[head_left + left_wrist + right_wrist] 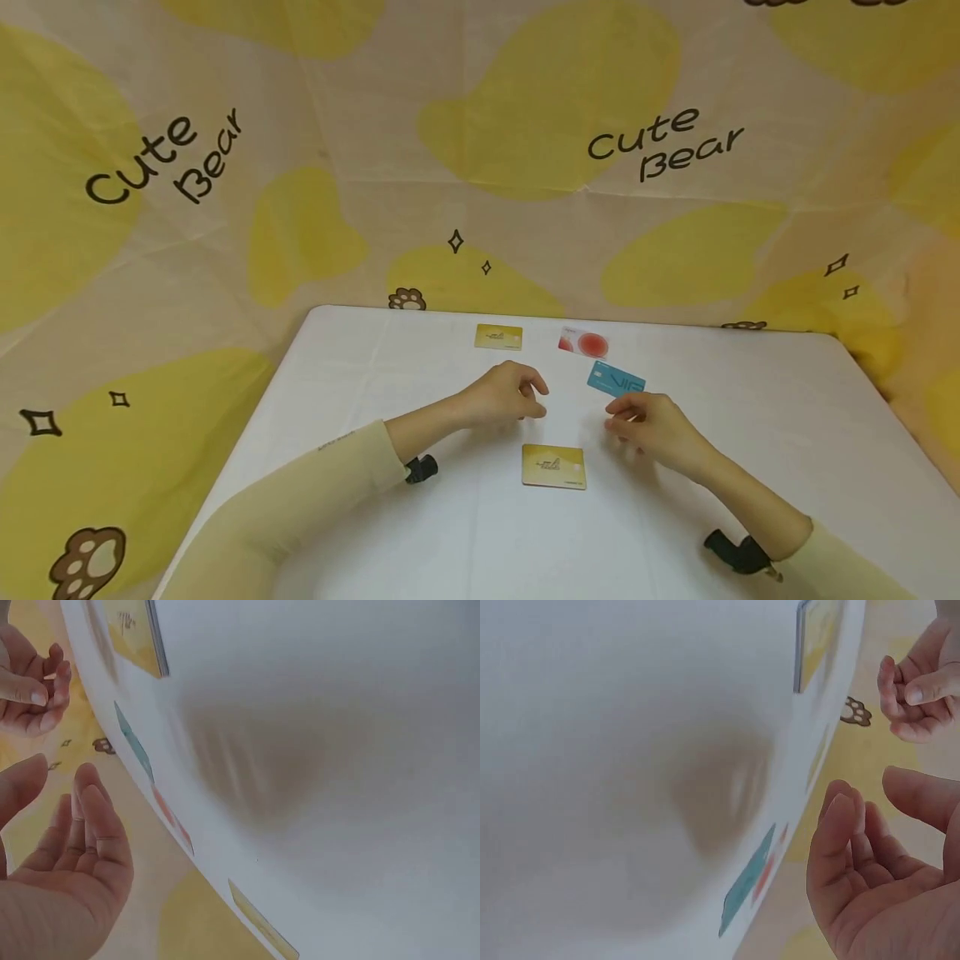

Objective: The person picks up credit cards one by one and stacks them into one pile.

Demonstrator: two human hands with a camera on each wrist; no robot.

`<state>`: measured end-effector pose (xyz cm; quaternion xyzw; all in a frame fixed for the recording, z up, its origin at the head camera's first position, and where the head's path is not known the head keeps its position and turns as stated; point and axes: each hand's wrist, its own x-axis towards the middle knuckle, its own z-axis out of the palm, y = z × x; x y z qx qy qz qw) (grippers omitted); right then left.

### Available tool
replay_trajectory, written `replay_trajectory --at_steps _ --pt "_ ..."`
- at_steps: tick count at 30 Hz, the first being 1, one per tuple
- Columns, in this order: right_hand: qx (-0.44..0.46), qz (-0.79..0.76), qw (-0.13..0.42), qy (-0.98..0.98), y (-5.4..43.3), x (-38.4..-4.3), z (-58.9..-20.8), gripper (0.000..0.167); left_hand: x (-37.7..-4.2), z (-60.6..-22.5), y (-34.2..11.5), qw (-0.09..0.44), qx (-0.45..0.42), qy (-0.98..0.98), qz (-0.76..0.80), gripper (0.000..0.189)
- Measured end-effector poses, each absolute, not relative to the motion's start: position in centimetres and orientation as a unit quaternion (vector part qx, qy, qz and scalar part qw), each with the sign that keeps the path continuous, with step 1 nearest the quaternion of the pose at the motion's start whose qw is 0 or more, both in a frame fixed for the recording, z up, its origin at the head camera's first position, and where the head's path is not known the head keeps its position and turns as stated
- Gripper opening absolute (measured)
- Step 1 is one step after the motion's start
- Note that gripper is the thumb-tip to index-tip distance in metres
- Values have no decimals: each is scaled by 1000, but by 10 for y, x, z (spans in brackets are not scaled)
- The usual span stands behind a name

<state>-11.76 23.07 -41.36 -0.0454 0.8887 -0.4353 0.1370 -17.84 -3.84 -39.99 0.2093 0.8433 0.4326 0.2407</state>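
Note:
My left hand (504,395) hovers over the white table with loosely bent fingers and nothing in its grasp. Across from it is my right hand (654,427), also holding nothing, its thumb apart from the bent fingers in the right wrist view. Between and below the hands lies a yellow card stack (553,467); its thick layered edge shows in the left wrist view. A blue-green card (615,379) marked "VIP" lies just beyond the right fingertips, partly covered by them. Farther back are a white card with red circles (584,342) and a single yellow card (498,337).
The white table (420,550) has rounded far corners and ends at a yellow patterned cloth (480,150) reading "Cute Bear". Black wrist cameras are strapped to both forearms, the left camera (422,468) and the right camera (738,552) low over the tabletop.

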Motion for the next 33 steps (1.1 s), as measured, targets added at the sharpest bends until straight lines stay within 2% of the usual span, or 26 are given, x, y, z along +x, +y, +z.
replay_trajectory --at_steps 7,12,24,33 --pt "-46 -445 118 886 244 -121 -406 34 -198 -399 -32 209 226 840 447 33" --pt "-32 -443 112 889 250 -124 -403 35 -211 -399 -28 211 217 830 469 33" --pt "-19 -446 96 890 266 -132 -403 40 -234 -400 -14 179 228 807 515 21" --pt "-1 -447 93 890 279 -141 -405 45 -248 -398 -3 183 235 792 532 34"
